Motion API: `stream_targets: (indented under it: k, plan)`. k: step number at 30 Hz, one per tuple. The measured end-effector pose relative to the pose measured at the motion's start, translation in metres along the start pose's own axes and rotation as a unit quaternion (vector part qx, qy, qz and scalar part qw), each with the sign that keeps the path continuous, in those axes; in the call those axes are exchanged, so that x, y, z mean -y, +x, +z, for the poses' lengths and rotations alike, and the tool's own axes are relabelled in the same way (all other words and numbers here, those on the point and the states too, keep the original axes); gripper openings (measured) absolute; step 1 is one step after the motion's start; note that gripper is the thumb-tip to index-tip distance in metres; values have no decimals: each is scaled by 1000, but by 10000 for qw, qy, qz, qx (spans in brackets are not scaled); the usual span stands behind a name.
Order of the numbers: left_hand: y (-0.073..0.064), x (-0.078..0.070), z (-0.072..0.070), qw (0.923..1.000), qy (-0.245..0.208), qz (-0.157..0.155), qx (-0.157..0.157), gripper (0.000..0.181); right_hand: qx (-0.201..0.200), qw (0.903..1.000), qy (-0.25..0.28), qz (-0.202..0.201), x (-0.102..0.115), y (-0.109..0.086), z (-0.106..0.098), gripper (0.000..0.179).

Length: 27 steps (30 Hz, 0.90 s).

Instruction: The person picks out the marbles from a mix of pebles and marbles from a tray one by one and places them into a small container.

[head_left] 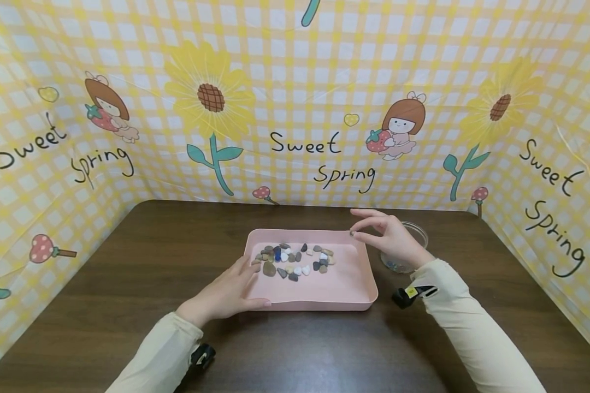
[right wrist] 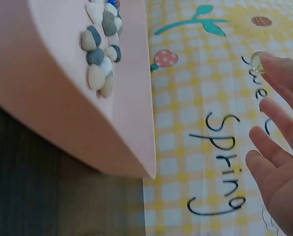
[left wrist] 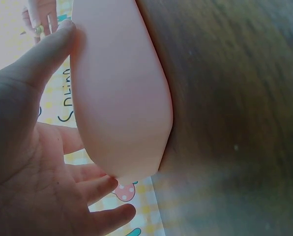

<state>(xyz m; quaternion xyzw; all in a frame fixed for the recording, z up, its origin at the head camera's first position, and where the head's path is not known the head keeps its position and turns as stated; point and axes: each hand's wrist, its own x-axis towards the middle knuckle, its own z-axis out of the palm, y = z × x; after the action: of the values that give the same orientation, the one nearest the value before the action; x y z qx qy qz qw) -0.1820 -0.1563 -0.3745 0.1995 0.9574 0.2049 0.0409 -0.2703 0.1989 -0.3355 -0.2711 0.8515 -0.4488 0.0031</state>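
Note:
My right hand (head_left: 381,232) is raised over the far right corner of a pink tray (head_left: 356,284). Its thumb and index finger pinch a small, clear, yellowish glass bead (right wrist: 257,62); the other fingers spread away from it. In the tray, grey, white, tan and dark blue pebbles (head_left: 293,277) lie in a loose ring shape, mostly left of centre. My left hand (head_left: 223,289) rests at the tray's near left corner, thumb on the front rim and relaxed fingers along the left side. In the left wrist view its fingertips (left wrist: 114,182) touch the tray's outer wall.
A round clear glass jar (head_left: 398,266) with some small bluish pieces at its bottom stands right of the tray, partly behind my right hand. Brown wooden table (head_left: 103,289) surrounds the tray. A yellow checked cloth (head_left: 285,65) with printed flowers walls in the back and sides.

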Motion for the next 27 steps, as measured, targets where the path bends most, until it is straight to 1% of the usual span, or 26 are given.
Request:
stream_targets:
  k: [3,5,9,14,19,27]
  plan:
    - [0,-1,0,10000,-39,2,-3,85,-181,9998,31,-75,-4,-6,-7,20]
    - [0,-1,0,10000,-33,4,-9,85,-337,9993,-132,-137,-7,-9,-12,19]
    - [0,0,0,10000,-22,3,0,85,-597,9977,-295,-153,-17,-17,-23,19]
    - [0,0,0,10000,-15,3,-7,86,-952,9951,-204,-183,-28,-24,-32,20]
    - [0,1,0,10000,-34,-26,5,86,-1299,9908,-329,-197,-40,-28,-37,20]
    - [1,0,0,10000,-23,-50,27,85,-1644,9852,-466,92,-54,-35,-46,23]
